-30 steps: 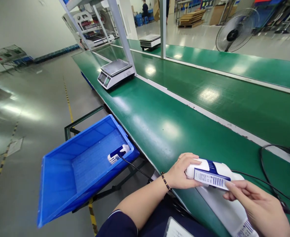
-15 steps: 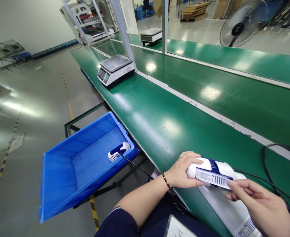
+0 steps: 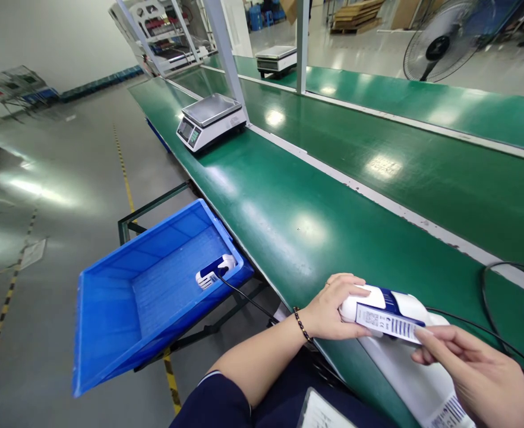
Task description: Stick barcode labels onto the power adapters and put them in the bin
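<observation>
Device (image 3: pixel 392 302) partly within left-hand grip (image 3: pixel 333 308)

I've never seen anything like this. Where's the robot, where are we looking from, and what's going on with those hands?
There's no robot here: these are a person's bare hands, seen by a camera worn on their head, looking forward and down. The left hand holds a white-and-blue device. The right hand has its thumb and fingers at the end of a printed label along the device's side. Below lies a white strip with printed bars. On the long green surface there's a scale, with a black cable at the far right. The blue bin beside it holds a similar device, its cord running out over the rim.
</observation>
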{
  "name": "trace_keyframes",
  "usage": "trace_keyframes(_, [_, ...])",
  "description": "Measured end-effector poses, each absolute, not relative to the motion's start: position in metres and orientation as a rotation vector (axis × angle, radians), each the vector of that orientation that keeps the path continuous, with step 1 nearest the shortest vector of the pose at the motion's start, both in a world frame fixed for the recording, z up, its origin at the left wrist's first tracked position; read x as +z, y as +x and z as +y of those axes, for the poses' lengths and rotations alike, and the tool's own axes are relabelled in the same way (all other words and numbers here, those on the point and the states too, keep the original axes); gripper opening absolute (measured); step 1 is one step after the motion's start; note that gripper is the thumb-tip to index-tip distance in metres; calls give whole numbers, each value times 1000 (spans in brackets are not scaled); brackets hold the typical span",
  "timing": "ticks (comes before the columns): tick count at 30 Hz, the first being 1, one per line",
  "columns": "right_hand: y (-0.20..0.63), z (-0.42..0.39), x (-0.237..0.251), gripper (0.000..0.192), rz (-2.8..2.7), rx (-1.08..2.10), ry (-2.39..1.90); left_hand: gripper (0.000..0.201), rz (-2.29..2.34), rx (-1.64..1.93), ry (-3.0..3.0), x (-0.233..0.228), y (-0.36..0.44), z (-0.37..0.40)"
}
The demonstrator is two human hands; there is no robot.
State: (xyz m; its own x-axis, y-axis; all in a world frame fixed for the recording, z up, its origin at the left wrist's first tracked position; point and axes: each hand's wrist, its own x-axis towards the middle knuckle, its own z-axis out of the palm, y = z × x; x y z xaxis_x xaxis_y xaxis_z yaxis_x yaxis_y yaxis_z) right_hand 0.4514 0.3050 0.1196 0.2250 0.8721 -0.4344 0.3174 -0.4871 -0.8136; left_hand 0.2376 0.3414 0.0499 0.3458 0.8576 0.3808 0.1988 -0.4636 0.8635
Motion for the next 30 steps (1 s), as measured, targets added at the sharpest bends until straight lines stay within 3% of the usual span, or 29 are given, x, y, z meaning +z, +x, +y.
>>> trace_keyframes(30, [454, 306, 114, 40, -1140, 1203, -1930, 61, 903, 1137, 1884, 48, 238, 341])
